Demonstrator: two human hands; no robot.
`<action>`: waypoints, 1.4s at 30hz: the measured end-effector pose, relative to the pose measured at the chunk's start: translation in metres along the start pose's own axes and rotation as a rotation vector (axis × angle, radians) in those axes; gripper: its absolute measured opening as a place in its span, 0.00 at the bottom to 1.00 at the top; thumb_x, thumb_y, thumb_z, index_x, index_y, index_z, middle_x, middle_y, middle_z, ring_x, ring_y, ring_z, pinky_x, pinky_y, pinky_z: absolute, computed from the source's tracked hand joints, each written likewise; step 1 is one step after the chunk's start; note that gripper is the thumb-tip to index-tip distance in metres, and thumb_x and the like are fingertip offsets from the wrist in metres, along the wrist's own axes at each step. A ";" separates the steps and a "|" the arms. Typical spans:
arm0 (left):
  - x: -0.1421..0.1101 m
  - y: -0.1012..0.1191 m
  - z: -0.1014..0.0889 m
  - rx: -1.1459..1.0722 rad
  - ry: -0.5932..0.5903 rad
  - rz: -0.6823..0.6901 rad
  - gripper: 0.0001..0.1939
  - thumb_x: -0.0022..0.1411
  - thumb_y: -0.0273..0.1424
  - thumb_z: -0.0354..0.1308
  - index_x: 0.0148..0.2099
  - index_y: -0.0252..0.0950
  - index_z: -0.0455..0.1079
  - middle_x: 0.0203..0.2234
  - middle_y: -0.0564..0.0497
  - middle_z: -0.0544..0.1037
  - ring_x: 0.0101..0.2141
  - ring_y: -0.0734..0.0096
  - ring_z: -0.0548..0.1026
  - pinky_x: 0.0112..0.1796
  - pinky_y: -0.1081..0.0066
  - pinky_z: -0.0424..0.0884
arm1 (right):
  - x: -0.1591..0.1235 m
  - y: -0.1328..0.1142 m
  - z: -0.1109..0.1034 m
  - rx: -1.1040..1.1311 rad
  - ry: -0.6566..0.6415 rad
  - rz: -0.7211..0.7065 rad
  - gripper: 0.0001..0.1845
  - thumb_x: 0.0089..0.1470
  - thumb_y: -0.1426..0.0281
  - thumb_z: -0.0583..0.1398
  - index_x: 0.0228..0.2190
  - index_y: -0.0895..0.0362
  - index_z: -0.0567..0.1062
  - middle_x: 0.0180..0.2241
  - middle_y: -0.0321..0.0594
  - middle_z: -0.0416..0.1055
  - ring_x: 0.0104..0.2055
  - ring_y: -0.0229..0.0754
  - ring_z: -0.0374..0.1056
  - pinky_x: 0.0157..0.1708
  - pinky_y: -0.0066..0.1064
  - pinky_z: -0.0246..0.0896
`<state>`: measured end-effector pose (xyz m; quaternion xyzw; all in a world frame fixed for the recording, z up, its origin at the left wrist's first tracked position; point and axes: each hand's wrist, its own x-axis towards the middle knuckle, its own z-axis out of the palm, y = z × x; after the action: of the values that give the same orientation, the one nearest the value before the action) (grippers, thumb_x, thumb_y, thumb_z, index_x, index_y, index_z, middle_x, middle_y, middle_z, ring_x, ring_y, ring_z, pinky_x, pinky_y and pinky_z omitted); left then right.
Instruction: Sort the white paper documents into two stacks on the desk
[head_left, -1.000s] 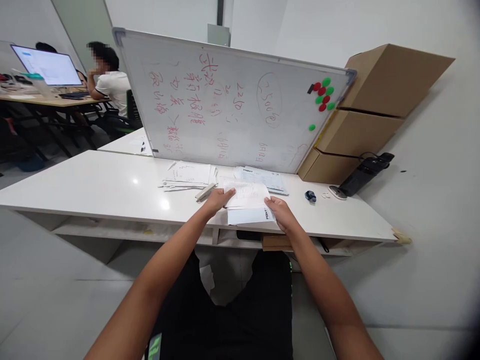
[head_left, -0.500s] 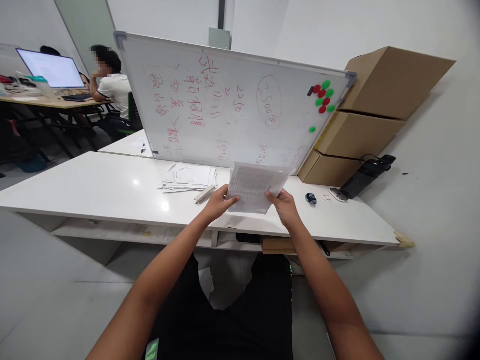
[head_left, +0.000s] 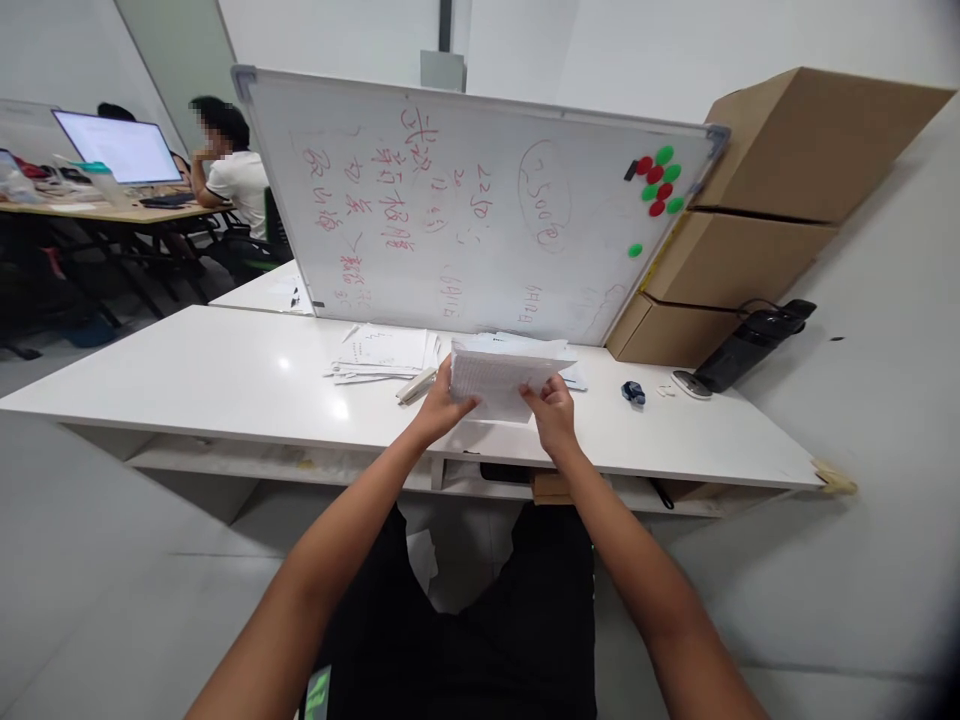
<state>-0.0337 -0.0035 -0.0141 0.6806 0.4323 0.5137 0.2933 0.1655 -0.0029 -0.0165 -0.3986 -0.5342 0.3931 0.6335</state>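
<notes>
Between my hands, above the front part of the white desk [head_left: 240,385], is a small stack of printed paper sheets [head_left: 495,385], tilted back. My left hand [head_left: 442,408] grips its left edge, thumb in front and fingers behind. On the right side, my right hand [head_left: 551,412] pinches the sheets with thumb and fingers. Behind the held sheets, more paper [head_left: 574,375] shows on the desk. Just left of my left hand lies a pale stapler-like tool [head_left: 415,386], beside a loose pile of papers [head_left: 390,350].
A whiteboard [head_left: 465,220] with red writing and round magnets leans at the back. Cardboard boxes [head_left: 787,150] are stacked on the right, near a dark bottle [head_left: 754,340], a mouse [head_left: 690,385] and a small dark blue object [head_left: 632,392]. A person [head_left: 232,170] sits at another desk, far left.
The held sheets have tipped further back and dropped slightly. My right hand has shifted left, its fingers more curled. Paper behind the sheets now shows. The view has turned a little.
</notes>
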 end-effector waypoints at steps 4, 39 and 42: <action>-0.001 -0.015 0.002 -0.092 -0.003 -0.109 0.48 0.52 0.36 0.64 0.67 0.38 0.39 0.56 0.38 0.64 0.54 0.56 0.65 0.51 0.61 0.64 | 0.006 0.010 -0.003 -0.114 -0.056 0.072 0.18 0.43 0.58 0.65 0.35 0.55 0.71 0.36 0.38 0.75 0.41 0.44 0.68 0.41 0.35 0.63; -0.066 0.008 -0.002 -0.629 -0.186 -0.613 0.27 0.51 0.44 0.66 0.48 0.32 0.71 0.41 0.41 0.79 0.42 0.56 0.76 0.43 0.59 0.72 | -0.128 0.020 -0.067 -0.775 -0.073 -0.113 0.43 0.54 0.57 0.59 0.64 0.50 0.44 0.67 0.49 0.41 0.67 0.54 0.41 0.62 0.55 0.42; -0.062 0.016 -0.002 -0.647 -0.252 -0.576 0.24 0.50 0.42 0.67 0.46 0.31 0.73 0.41 0.42 0.78 0.42 0.58 0.76 0.44 0.60 0.71 | -0.103 0.011 -0.076 -0.367 -0.038 0.080 0.48 0.53 0.56 0.60 0.64 0.49 0.39 0.66 0.50 0.44 0.65 0.50 0.49 0.60 0.46 0.50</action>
<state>-0.0369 -0.0655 -0.0276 0.4631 0.3819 0.4329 0.6725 0.2278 -0.1002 -0.0722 -0.5209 -0.5924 0.3213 0.5239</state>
